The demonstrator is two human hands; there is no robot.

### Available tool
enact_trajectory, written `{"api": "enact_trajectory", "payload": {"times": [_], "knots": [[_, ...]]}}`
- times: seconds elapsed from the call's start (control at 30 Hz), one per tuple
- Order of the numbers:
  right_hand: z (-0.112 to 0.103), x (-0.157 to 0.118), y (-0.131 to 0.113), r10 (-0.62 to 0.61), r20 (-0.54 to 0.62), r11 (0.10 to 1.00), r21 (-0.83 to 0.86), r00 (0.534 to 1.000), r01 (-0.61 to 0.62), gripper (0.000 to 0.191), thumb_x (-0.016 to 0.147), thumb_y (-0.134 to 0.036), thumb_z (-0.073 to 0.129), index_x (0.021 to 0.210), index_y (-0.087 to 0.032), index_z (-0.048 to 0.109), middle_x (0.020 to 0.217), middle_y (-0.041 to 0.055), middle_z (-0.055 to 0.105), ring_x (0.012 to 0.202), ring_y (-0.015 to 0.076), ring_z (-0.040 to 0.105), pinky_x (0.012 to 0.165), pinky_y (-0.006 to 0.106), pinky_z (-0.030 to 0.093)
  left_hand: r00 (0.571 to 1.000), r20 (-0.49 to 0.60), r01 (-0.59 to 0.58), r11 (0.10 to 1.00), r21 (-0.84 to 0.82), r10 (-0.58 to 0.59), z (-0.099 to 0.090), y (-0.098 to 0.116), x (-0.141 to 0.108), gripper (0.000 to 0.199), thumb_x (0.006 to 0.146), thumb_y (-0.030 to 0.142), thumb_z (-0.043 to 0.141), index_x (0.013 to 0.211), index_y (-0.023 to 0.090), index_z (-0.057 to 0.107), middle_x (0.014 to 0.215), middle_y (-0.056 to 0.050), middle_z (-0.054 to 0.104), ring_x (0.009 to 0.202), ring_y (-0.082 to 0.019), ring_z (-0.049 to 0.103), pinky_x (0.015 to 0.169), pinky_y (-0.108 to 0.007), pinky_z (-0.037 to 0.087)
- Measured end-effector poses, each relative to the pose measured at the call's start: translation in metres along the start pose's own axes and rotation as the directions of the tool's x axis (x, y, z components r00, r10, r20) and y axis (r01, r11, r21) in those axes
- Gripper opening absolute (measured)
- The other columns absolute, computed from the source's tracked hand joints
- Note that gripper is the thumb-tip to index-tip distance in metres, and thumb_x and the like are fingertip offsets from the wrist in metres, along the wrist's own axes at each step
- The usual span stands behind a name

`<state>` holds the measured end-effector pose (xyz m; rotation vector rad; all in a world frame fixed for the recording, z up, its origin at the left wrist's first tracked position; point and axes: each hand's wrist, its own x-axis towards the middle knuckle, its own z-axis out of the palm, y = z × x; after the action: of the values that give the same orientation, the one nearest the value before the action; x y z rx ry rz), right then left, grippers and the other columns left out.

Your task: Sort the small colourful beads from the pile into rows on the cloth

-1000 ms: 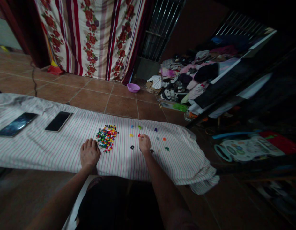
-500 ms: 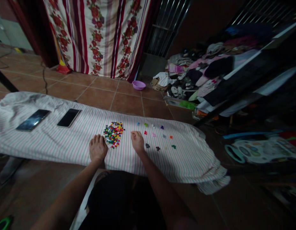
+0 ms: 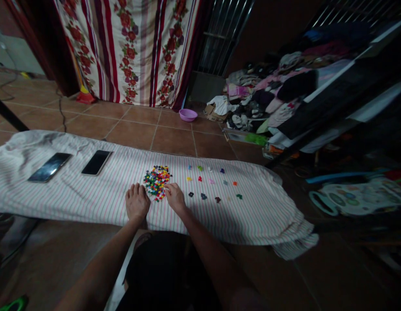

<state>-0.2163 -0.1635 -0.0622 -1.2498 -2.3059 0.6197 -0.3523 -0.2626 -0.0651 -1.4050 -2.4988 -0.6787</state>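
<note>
A heap of small, many-coloured beads or pellets (image 3: 157,179) lies on the striped cloth (image 3: 100,196). My left hand (image 3: 137,201) rests flat at the heap's lower left, fingers stretched out and holding nothing. At the heap's right edge, my right hand (image 3: 176,198) has thumb and fingers pinched together among the pieces; anything between them is too small to make out. Right of that hand are little single-colour clusters in rows, among them a yellow cluster (image 3: 189,178), a red cluster (image 3: 199,178), a black cluster (image 3: 191,194) and a dark green cluster (image 3: 239,196).
Two phones lie on the cloth at the left: a larger phone (image 3: 49,167) and a smaller phone (image 3: 97,163). On the tiled floor beyond are a purple basin (image 3: 188,115) and a red broom (image 3: 86,97). A clothes pile (image 3: 262,97) stands at the back right.
My right hand has moved left from beside the clusters to the heap's right edge, uncovering the yellow and black clusters. The left hand stays by the heap. The view has shifted slightly.
</note>
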Motion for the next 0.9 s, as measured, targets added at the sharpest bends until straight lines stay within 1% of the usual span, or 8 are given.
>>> {"api": "enact_trajectory", "payload": {"times": [0.2, 0.37, 0.53, 0.67, 0.77, 0.9], "knots": [[0.000, -0.003, -0.006, 0.049, 0.037, 0.998, -0.037, 0.998, -0.047, 0.028, 0.092, -0.018, 0.053, 0.112, -0.026, 0.071, 0.106, 0.0044, 0.065, 0.098, 0.0155, 0.062, 0.086, 0.024, 0.047, 1.000, -0.013, -0.006, 1.000, -0.003, 0.006, -0.001, 0.001, 0.000, 0.034, 0.092, 0.022, 0.037, 0.112, 0.011, 0.062, 0.128, -0.018, 0.061, 0.128, -0.032, 0.048, 0.104, -0.047, 0.035], [-0.003, -0.003, -0.006, 0.021, 0.041, 0.999, -0.030, 0.999, -0.020, 0.024, 0.093, -0.020, 0.053, 0.108, -0.026, 0.071, 0.104, 0.0040, 0.066, 0.099, 0.0150, 0.061, 0.087, 0.024, 0.047, 1.000, -0.017, -0.016, 1.000, 0.004, 0.016, 0.001, -0.001, 0.000, 0.033, 0.090, 0.022, 0.039, 0.112, 0.012, 0.062, 0.127, -0.018, 0.061, 0.126, -0.032, 0.048, 0.104, -0.047, 0.035], [-0.006, 0.009, -0.004, 0.006, 0.017, 1.000, -0.020, 1.000, -0.005, 0.025, 0.093, -0.019, 0.051, 0.106, -0.026, 0.072, 0.103, 0.0036, 0.065, 0.099, 0.0149, 0.060, 0.088, 0.024, 0.046, 0.999, -0.025, -0.020, 1.000, -0.005, 0.019, 0.002, -0.001, 0.000, 0.032, 0.089, 0.021, 0.041, 0.112, 0.014, 0.062, 0.127, -0.017, 0.061, 0.125, -0.031, 0.049, 0.103, -0.047, 0.034], [-0.005, 0.023, -0.006, 0.002, 0.008, 0.999, -0.045, 1.000, -0.002, 0.029, 0.093, -0.019, 0.049, 0.111, -0.026, 0.070, 0.107, 0.0045, 0.063, 0.099, 0.0159, 0.059, 0.088, 0.025, 0.046, 1.000, -0.010, -0.013, 1.000, 0.000, 0.013, -0.001, 0.000, 0.000, 0.032, 0.090, 0.021, 0.040, 0.111, 0.013, 0.062, 0.128, -0.017, 0.060, 0.127, -0.032, 0.048, 0.104, -0.047, 0.035], [-0.001, 0.032, -0.009, -0.015, 0.048, 0.997, -0.073, 0.999, 0.019, 0.035, 0.093, -0.018, 0.047, 0.119, -0.027, 0.068, 0.110, 0.0058, 0.062, 0.101, 0.0167, 0.059, 0.088, 0.025, 0.047, 1.000, 0.005, -0.003, 1.000, -0.010, 0.003, -0.002, 0.002, 0.001, 0.033, 0.091, 0.021, 0.038, 0.111, 0.012, 0.062, 0.128, -0.018, 0.060, 0.128, -0.032, 0.047, 0.105, -0.047, 0.034], [0.005, 0.041, -0.013, -0.012, 0.122, 0.991, -0.131, 0.992, 0.028, 0.040, 0.094, -0.016, 0.043, 0.121, -0.033, 0.068, 0.111, 0.0055, 0.061, 0.099, 0.0166, 0.060, 0.083, 0.026, 0.048, 1.000, 0.009, -0.001, 1.000, -0.010, 0.001, -0.002, 0.002, 0.001, 0.033, 0.091, 0.021, 0.038, 0.112, 0.011, 0.062, 0.128, -0.018, 0.060, 0.128, -0.032, 0.047, 0.105, -0.048, 0.035]]}}
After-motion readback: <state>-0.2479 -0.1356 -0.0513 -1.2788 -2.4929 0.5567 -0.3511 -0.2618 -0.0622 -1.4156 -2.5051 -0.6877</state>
